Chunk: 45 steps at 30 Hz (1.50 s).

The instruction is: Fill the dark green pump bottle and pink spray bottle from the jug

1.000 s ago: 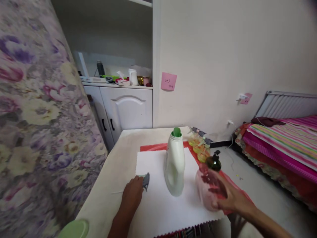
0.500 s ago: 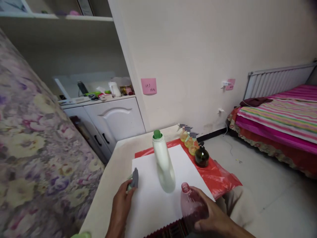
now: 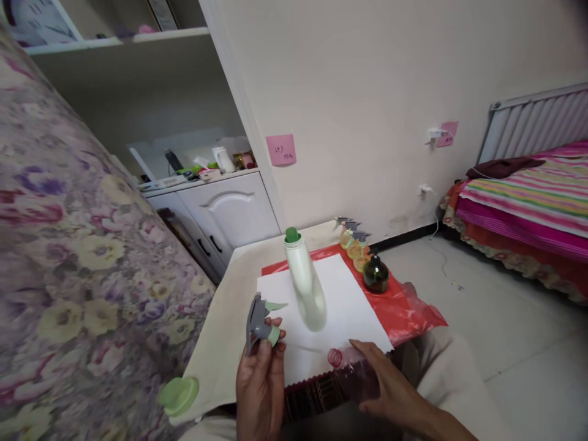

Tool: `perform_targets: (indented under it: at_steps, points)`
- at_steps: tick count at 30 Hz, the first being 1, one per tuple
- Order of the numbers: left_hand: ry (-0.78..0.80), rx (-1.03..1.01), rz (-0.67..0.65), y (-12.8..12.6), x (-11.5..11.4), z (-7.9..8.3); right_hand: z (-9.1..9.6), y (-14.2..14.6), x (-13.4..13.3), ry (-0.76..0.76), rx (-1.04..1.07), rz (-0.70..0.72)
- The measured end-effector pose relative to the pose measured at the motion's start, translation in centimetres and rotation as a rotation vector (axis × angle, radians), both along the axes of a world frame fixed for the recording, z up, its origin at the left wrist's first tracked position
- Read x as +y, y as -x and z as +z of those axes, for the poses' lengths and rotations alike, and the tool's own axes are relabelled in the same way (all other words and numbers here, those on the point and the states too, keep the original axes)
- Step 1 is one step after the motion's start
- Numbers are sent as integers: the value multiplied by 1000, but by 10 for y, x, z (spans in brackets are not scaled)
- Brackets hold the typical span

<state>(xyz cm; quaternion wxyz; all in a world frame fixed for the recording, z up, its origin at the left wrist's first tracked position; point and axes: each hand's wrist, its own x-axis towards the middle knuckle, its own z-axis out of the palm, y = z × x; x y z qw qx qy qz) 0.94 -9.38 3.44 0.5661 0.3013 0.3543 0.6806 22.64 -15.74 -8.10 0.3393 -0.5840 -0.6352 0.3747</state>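
A beige table [image 3: 229, 306] carried a red sheet [image 3: 408, 309], and a green lid [image 3: 179, 395] lay near the table's front-left corner.

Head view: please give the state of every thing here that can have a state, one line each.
Left hand: holds the spray head, lifted.
Right hand: grips the pink bottle, open-necked.
White bottle: upright, green cap on.
Dark pump bottle: upright, pump on.
Cabinet doors: closed.

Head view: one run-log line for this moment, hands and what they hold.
left hand: holds grey-green spray head raised | right hand: holds pink bottle, neck open | white detergent bottle: upright on white sheet
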Motion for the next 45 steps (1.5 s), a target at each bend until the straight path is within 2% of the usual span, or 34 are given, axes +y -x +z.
perform_targets:
  at_steps: [4, 7, 12, 16, 24, 31, 36, 45]
  points:
    - [12, 0, -54, -13, -10, 4, 0, -5, -5, -44, -8, 5]
    - [1, 35, -94, -24, -16, 2, 3, -7, -7, -66, 2, 0]
    - [5, 83, -164, -39, -25, -16, 11, -7, -11, -84, 42, 27]
    - [24, 141, -247, -48, -33, -29, 18, -5, -13, -40, 70, 39]
    - [56, 333, -312, -50, -38, -45, 14, -2, -14, -71, 96, 63]
    - [84, 329, -357, -49, -34, -55, 15, -2, -13, -79, 88, 47]
    - [113, 331, -338, -52, -32, -52, 20, -1, -9, -25, 77, -3]
    - [169, 247, -238, -59, -26, -50, 25, 6, -1, -26, 137, -16]
